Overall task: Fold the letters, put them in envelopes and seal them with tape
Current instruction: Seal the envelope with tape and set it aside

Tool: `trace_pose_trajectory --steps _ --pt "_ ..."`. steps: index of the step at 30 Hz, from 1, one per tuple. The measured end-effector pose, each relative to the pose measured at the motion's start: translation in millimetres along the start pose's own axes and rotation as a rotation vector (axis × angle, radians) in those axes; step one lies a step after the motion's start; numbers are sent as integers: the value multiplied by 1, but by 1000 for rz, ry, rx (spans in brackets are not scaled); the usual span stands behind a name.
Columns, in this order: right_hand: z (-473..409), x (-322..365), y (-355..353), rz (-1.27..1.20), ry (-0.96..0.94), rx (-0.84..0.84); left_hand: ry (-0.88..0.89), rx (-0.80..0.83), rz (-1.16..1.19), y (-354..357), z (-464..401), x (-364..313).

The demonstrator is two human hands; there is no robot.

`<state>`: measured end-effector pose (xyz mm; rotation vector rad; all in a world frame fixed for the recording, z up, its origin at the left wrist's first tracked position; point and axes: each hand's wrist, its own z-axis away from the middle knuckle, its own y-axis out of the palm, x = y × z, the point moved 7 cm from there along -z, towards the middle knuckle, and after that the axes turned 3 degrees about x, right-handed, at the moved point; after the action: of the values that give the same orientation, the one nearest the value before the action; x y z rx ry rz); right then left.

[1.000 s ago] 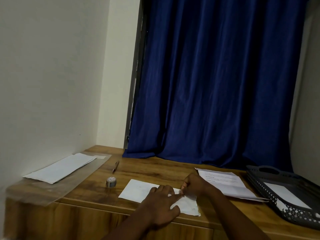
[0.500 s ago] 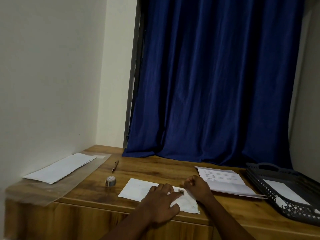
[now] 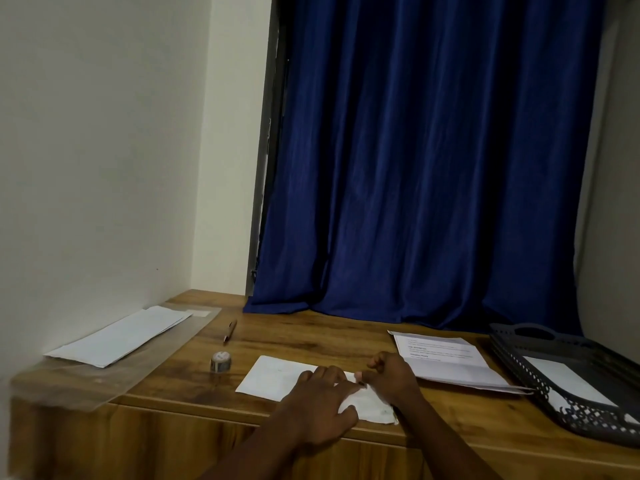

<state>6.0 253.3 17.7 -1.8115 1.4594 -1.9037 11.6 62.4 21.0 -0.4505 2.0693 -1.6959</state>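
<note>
Head view: left hand [image 3: 320, 403] lies flat, fingers straight, pressing one white envelope [image 3: 277, 377] and hiding its middle. Right hand [image 3: 391, 375] curls over the envelope's right end; whether it pinches anything cannot be told. Envelope long axis runs left-right along the desk [image 3: 311, 344] edge. One tape roll [image 3: 220, 361] stands left of both hands.

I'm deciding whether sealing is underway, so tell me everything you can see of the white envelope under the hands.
The white envelope lies flat near the front edge of the wooden desk, its long side running left to right. It looks like plain paper. The left hand presses on its middle; the right hand pinches something small at its right part. Its right end looks slightly crumpled.
</note>
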Motion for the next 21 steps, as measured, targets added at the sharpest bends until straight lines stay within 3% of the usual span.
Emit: trace_pose_trajectory --steps 9,14,21 --pt "0 -10 -19 -105 18 25 -90 -35 56 -7 5 0" --pt "-1 -4 -21 -7 -21 137 -102 -55 79 -7 8 -1" --pt "-1 14 -21 77 92 329 -81 -74 112 -10 11 -2"
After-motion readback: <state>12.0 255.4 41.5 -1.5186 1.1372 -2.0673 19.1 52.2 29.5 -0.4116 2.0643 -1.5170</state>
